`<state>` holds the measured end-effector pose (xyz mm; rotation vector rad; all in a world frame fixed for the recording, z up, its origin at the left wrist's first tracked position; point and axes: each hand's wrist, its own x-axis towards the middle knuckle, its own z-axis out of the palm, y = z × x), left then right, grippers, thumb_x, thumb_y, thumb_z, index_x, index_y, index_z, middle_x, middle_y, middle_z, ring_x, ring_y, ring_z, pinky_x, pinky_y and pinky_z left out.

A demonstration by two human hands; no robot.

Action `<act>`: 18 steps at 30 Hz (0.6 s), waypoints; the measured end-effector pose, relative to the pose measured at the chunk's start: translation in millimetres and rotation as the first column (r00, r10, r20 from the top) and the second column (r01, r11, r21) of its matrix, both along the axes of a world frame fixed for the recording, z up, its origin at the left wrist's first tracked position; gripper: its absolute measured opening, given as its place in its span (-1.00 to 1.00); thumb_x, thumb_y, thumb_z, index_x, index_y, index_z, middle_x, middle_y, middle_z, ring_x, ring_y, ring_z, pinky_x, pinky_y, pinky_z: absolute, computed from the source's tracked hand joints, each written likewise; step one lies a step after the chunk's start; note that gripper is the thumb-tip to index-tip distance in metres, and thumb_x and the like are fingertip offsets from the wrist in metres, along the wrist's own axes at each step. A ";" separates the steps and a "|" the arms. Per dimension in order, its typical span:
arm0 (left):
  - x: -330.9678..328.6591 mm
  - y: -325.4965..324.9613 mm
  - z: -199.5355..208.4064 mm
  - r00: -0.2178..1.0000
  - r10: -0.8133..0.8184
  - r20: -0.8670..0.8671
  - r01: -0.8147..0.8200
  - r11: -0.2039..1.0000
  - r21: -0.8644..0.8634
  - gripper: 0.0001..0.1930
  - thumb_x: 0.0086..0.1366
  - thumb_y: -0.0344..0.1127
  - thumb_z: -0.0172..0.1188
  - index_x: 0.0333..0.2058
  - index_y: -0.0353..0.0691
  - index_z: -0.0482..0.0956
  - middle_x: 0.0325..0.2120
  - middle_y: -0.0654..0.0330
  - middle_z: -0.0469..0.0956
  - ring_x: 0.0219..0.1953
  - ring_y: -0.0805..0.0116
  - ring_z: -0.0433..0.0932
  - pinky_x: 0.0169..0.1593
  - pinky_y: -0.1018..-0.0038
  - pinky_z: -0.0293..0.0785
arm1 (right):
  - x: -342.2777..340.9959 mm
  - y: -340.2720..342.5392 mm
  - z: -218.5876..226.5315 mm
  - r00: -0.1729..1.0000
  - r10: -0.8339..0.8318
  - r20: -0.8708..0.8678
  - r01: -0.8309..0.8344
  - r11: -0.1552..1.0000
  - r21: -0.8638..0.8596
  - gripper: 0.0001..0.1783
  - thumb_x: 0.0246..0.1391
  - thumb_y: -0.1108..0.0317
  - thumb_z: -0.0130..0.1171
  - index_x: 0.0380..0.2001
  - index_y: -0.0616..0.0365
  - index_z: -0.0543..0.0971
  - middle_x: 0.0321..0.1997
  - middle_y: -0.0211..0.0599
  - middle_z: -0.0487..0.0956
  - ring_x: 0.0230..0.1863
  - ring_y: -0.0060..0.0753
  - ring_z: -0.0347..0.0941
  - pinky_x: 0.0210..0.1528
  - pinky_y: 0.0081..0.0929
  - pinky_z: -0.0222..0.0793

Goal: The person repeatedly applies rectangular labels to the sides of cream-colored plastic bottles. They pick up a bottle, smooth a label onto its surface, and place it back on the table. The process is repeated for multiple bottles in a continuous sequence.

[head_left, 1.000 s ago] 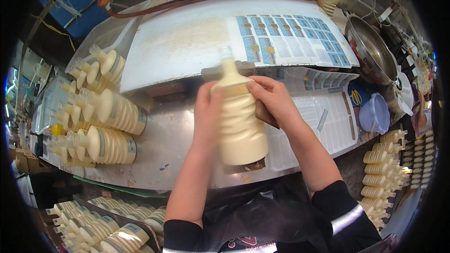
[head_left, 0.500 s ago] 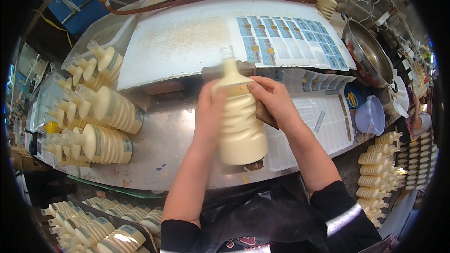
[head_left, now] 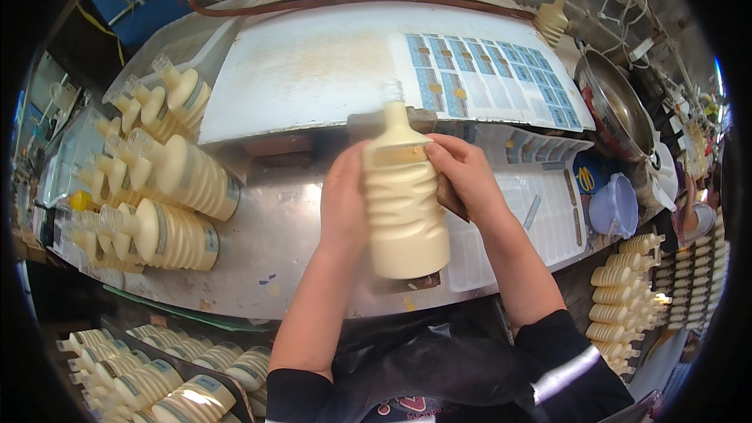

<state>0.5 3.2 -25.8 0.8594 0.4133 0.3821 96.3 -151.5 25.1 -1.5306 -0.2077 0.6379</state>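
A cream-coloured bottle (head_left: 405, 254) with a clear threaded neck and wavy ribbed sides stands in front of me, its neck away from me. My left hand (head_left: 342, 197) is wrapped along its left side, with the fingertips hidden behind it. On the right, my right hand (head_left: 470, 180) grips the shoulder, thumb pressed at the end of a narrow label band (head_left: 398, 154) that has a small gold mark. A dark brown rest (head_left: 450, 200) shows beside and under the bottle.
Blue label sheets (head_left: 486, 74) lie on a white board (head_left: 313, 70). Similar bottles (head_left: 172, 235) stand grouped at the left, with more in crates (head_left: 196, 360) at lower left and rows (head_left: 619, 298) at lower right. A lilac bucket (head_left: 615, 207) and metal pan (head_left: 619, 102) are at the right.
The view has shifted slightly. Both hands stay on the bottle; my left hand was smeared by motion and now looks sharper, and the label band shows a little lower in the picture.
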 end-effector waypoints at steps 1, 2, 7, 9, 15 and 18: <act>0.7 0.6 -6.3 1.000 0.014 0.006 -0.014 0.998 -0.066 -0.51 0.64 -0.03 -0.22 0.18 -0.32 0.46 0.00 0.13 0.58 0.03 0.36 0.56 0.14 0.36 0.53 | -0.8 -0.2 1.9 1.000 0.000 -0.002 0.000 1.000 -0.008 -0.51 0.27 0.16 0.29 0.08 0.36 0.60 -0.09 -0.20 0.68 -0.14 -0.57 0.56 -0.10 -0.56 0.50; 0.8 1.0 -9.5 1.000 0.029 0.011 -0.027 0.991 -0.132 -0.48 0.64 0.01 -0.25 0.18 -0.33 0.46 0.02 0.13 0.56 0.05 0.35 0.55 0.16 0.34 0.52 | -1.8 -0.6 4.1 1.000 -0.001 -0.004 0.001 1.000 -0.016 -0.51 0.27 0.16 0.29 0.08 0.36 0.59 -0.09 -0.20 0.68 -0.14 -0.57 0.56 -0.10 -0.56 0.50; -6.0 -6.9 23.4 1.000 -0.026 -0.010 0.024 0.994 -0.103 -0.34 0.60 0.23 -0.30 0.22 -0.26 0.40 0.04 0.17 0.52 0.05 0.37 0.50 0.16 0.37 0.47 | 0.4 -0.8 -5.2 0.998 -0.021 0.061 0.021 1.000 0.002 -0.50 0.29 0.16 0.28 0.09 0.37 0.58 -0.09 -0.20 0.68 -0.14 -0.57 0.57 -0.10 -0.56 0.50; -1.5 -3.7 0.5 0.999 -0.015 0.031 0.013 0.996 0.089 -0.43 0.59 0.21 -0.19 0.17 -0.20 0.38 -0.01 0.21 0.50 -0.02 0.43 0.48 0.10 0.45 0.45 | -2.0 1.2 -1.4 0.998 -0.020 0.065 0.021 1.000 -0.009 -0.51 0.30 0.16 0.28 0.09 0.37 0.58 -0.09 -0.20 0.68 -0.15 -0.57 0.57 -0.11 -0.56 0.50; 7.6 -4.9 -5.5 0.996 0.020 -0.086 0.022 0.887 0.461 -0.67 0.59 -0.05 -0.01 0.05 -0.21 0.36 -0.10 0.24 0.47 -0.08 0.54 0.41 0.02 0.53 0.43 | -1.6 -2.1 -0.8 1.000 0.004 0.005 -0.004 1.000 0.016 -0.53 0.31 0.18 0.26 0.10 0.37 0.58 -0.13 -0.24 0.68 -0.25 -0.61 0.51 -0.21 -0.59 0.44; 5.8 -7.9 2.2 0.995 0.009 -0.098 0.031 0.920 0.392 -0.69 0.60 -0.07 -0.04 0.05 -0.21 0.38 -0.10 0.23 0.48 -0.07 0.52 0.44 0.04 0.51 0.44 | -2.3 -2.1 -0.2 1.000 -0.009 -0.009 0.009 1.000 0.020 -0.53 0.36 0.19 0.22 0.14 0.36 0.55 -0.31 -0.41 0.64 -0.65 -0.76 0.26 -0.60 -0.66 0.17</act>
